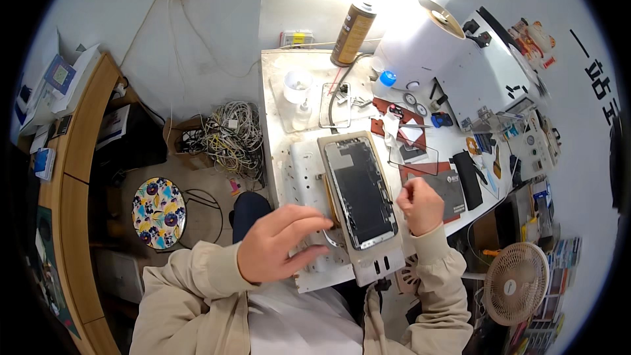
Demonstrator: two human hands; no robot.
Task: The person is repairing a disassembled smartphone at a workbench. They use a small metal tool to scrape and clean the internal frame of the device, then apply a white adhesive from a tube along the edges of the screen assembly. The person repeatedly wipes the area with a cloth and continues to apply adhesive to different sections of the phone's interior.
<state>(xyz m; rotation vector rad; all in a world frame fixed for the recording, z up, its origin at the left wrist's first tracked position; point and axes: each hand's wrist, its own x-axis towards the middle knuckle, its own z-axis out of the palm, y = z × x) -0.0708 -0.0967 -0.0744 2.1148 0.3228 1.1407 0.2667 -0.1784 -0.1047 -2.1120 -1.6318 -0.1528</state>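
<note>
The dark phone panel (360,190) lies on a pale machine (368,268); the left hand (279,244) hovers by its left edge, thumb and fingers apart; the right hand (420,205), beside its right edge, is curled, contents impossible to tell; beyond stands a spray can (353,34).

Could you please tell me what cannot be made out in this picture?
Head view: anything held in the right hand, hidden by its curled fingers.
Head view: the underside of the black rectangular device, hidden by the device itself.
Head view: the contents of the white cup, too small to identify.
</note>
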